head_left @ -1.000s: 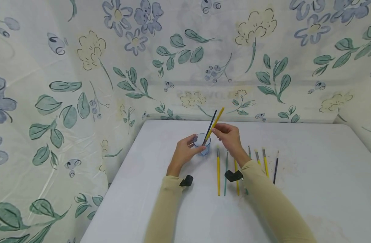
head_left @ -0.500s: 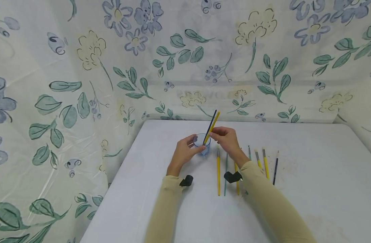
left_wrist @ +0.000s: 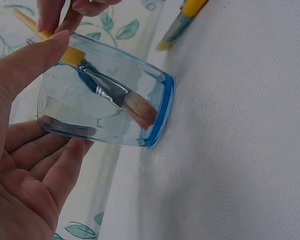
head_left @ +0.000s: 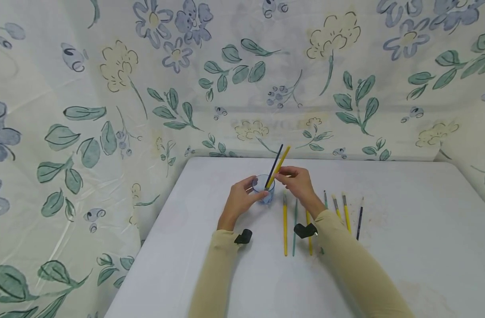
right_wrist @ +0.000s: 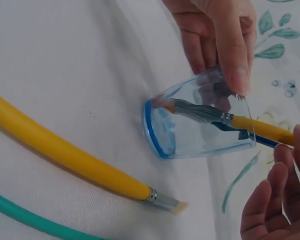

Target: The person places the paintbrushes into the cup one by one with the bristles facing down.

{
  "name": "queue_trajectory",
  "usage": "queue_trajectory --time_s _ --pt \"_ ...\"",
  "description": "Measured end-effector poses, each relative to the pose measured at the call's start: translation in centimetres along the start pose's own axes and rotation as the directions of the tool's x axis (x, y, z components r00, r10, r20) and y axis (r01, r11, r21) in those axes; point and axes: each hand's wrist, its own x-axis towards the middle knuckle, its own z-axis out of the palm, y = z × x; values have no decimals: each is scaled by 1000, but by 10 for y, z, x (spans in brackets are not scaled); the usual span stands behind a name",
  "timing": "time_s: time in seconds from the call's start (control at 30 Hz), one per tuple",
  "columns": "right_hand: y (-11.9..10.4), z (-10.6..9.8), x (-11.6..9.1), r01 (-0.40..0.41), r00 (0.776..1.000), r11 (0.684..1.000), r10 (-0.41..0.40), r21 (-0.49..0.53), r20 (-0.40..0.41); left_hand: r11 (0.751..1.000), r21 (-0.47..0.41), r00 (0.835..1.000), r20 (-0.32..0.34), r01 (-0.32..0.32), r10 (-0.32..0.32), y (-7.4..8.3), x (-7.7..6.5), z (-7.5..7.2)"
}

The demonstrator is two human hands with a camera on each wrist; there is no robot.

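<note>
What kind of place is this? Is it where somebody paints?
Maybe! It looks like a painting or craft spot, though I can't tell which room. Paintbrushes lie side by side on a white table, near a clear cup.

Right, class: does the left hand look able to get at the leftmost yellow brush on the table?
Probably, but the left hand would first have to release the clear cup. The yellow brush lies uncovered, with nothing visible between it and that hand.

Room between left sleeve [head_left: 214, 276] and brushes [head_left: 285, 227] (obstacle beyond: the cup [right_wrist: 205, 137])
</note>
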Motion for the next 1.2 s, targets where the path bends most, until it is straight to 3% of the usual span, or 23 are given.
queue_trajectory --time_s 0.27,0.73,0.87,1.2 --pt "7 -11 -2 -74 997 996 75 -47 10 1000 11 1000 -1 -20 20 0 1 1" --pt "5 -62 -12 7 1000 984 -11 -178 -22 997 -39 998 -8 -67 67 -2 1 1" --pt "4 -80 -20 38 999 965 -37 -259 7 997 -40 998 -12 -62 62 -3 1 1" --pt "17 -116 -46 139 987 885 -89 -445 132 998 -19 999 -8 -54 54 -4 1 0"
